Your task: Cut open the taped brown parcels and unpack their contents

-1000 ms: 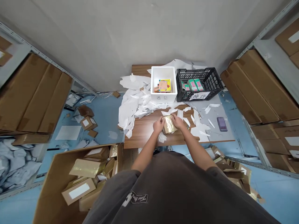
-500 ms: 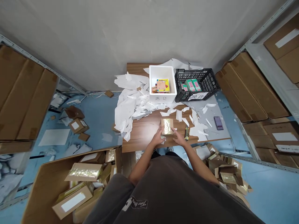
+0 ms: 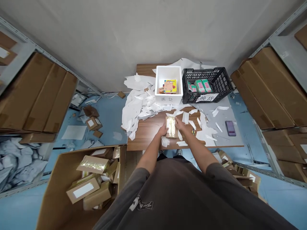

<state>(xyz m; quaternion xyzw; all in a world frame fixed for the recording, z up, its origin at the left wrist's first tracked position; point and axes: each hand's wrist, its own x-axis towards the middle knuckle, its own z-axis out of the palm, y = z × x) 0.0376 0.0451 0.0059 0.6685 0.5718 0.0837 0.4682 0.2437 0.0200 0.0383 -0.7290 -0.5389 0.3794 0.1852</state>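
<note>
A small cardboard box (image 3: pixel 171 129) with shiny clear tape along its top lies on the wooden table (image 3: pixel 148 135) in front of me. My left hand (image 3: pixel 163 130) grips its left side, fingers closed against the cardboard. At its upper right side, my right hand (image 3: pixel 179 124) is closed on the same box. Just right of that wrist, a yellow and black box cutter (image 3: pixel 193 131) is partly hidden by my forearm. Torn scraps of white paper (image 3: pixel 165 141) lie around the box.
Behind stand a white bin (image 3: pixel 169 100) with small packs and a black crate (image 3: pixel 226 91) with green-pink boxes. Crumpled paper (image 3: pixel 134 102) covers the table's left. A purple phone-like item (image 3: pixel 230 128) lies right. A big carton (image 3: pixel 54 179) of used boxes stands lower left; shelves flank both sides.
My right hand has shifted up along the box's right side, and its forearm now covers part of the cutter. More of the box's front shows. My view has shifted slightly.
</note>
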